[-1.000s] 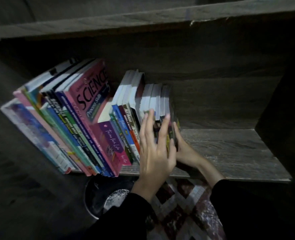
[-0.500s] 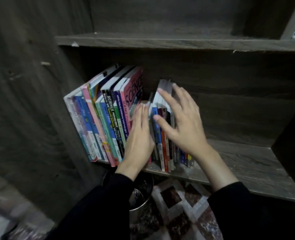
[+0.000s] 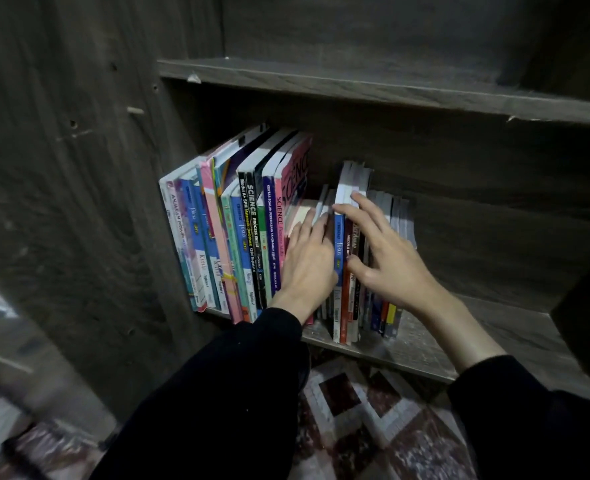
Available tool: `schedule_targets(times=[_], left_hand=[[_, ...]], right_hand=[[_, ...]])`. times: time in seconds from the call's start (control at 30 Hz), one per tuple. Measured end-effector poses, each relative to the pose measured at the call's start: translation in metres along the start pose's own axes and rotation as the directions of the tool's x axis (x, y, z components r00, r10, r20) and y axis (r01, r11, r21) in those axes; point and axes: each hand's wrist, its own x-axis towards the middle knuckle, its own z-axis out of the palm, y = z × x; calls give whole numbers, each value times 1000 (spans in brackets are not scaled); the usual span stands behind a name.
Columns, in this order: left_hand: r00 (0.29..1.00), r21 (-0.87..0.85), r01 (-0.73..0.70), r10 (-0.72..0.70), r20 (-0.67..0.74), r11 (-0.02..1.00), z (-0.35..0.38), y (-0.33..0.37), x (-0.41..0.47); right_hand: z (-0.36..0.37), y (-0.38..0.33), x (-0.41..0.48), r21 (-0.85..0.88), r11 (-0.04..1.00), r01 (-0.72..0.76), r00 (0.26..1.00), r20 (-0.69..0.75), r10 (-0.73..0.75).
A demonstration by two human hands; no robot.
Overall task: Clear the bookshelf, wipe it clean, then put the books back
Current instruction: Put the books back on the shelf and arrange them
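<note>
Head: black spine [image 3: 253,220] reads SCIENCE PROCESS SKILLS

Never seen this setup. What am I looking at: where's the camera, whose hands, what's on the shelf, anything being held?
No machine here: a person works bare-handed. The single picture comes from a wide-angle camera worn on the head, looking forward and down. The left hand lies flat against the book spines, beside the pink SCIENCE book. The right hand rests with spread fingers on the shorter books, fingertips at their top edges. Neither hand plainly grips anything. All the books stand on a dark wooden shelf, the taller ones to the left. A patterned rug lies below.
</note>
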Motion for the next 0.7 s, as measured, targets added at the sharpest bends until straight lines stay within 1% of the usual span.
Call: schedule_targets(times=[0.23,0.43,0.5,0.6,0.7], left_hand=[[999,15,-10,10,-32,1000,0,4,-13],[998,69,-13,17,-57,998,0,10,-47],[993,54,-17,23,-114,998,3,12,-62],[966,-9,-56,52,-255,998,11,9,-76],[934,-174,24,-84,-348,984,4,5,-62]], right_hand=[[-8,0,0,0,1000,9,999,51,-9],[-9,-2,-1,-1,1000,-9,997,71,9],[-9,-3,-1,0,1000,-14,997,75,14],[-10,-4,-1,-4,1000,-12,996,90,13],[-9,-3,0,-18,1000,-3,995,100,5]])
